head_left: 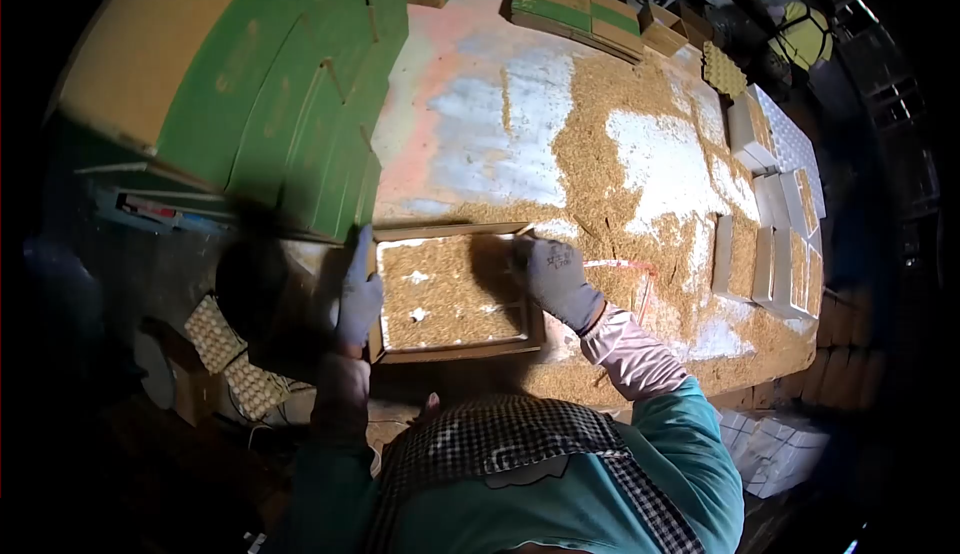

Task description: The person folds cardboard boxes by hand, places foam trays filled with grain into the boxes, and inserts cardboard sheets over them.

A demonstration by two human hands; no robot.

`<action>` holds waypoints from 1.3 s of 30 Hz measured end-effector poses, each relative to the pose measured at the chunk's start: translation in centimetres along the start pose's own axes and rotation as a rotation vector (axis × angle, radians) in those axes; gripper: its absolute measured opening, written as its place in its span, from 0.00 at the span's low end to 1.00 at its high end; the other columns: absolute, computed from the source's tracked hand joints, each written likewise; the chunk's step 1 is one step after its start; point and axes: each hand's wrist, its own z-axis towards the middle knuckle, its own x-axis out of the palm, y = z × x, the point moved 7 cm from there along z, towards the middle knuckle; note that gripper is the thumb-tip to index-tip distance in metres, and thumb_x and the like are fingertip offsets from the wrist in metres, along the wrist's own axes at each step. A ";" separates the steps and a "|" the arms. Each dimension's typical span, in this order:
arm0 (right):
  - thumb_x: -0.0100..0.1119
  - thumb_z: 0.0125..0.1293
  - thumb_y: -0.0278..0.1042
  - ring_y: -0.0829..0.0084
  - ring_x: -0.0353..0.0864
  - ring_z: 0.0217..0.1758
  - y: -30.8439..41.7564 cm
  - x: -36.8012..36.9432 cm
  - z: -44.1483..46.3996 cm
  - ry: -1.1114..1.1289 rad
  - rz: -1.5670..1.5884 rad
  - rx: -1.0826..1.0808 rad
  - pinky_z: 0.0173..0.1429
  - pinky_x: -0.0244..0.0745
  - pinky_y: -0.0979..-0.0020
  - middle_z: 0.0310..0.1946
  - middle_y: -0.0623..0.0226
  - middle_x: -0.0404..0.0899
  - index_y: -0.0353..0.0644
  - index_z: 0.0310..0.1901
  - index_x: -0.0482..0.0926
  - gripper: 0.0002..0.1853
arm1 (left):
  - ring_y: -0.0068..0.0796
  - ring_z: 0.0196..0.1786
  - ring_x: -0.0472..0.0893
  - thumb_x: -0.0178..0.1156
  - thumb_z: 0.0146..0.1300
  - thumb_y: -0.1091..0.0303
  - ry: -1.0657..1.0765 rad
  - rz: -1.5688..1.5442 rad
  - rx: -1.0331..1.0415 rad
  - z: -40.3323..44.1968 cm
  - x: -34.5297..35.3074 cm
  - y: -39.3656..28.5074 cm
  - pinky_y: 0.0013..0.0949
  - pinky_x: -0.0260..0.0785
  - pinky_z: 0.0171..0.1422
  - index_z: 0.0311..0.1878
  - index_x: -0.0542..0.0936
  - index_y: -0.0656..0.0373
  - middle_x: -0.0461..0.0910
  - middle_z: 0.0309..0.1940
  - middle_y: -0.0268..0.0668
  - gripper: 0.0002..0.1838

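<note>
Dim room; pale table (480, 104), sawdust (600, 159) strewn over it. Your open box (460, 353) sits near the close edge, between your left hand (359, 302) and right hand (560, 279). Filling looks well along: sawdust covers most of the inside, white patches (418, 315) showing; top unclosed. Left, fingers straight, touches the left wall; right, half-curled, at the right rim. Can't tell either's grip.
</note>
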 end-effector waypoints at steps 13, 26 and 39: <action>0.50 0.66 0.52 0.53 0.63 0.69 -19.3 12.3 13.6 -0.437 -0.039 -0.195 0.74 0.50 0.50 0.68 0.54 0.63 0.50 0.66 0.68 0.28 | 0.48 0.64 0.71 0.61 0.61 0.65 0.007 0.331 0.470 12.2 10.7 -12.9 0.42 0.61 0.70 0.63 0.71 0.62 0.74 0.59 0.50 0.27; 0.66 0.56 0.65 0.76 0.70 0.20 -65.8 -6.8 43.6 -0.724 0.893 0.461 0.25 0.64 0.75 0.21 0.70 0.73 0.40 0.42 0.81 0.31 | 0.55 0.74 0.56 0.57 0.63 0.57 0.111 0.675 0.505 25.3 36.7 -6.8 0.63 0.37 0.76 0.68 0.65 0.62 0.60 0.70 0.53 0.33; 0.74 0.54 0.48 0.77 0.65 0.15 -60.9 -7.2 48.7 -0.222 1.259 0.430 0.18 0.62 0.73 0.20 0.74 0.72 0.45 0.38 0.81 0.18 | 0.54 0.75 0.53 0.53 0.65 0.55 0.178 0.699 0.398 26.0 36.7 -7.0 0.64 0.34 0.76 0.70 0.64 0.61 0.58 0.72 0.52 0.33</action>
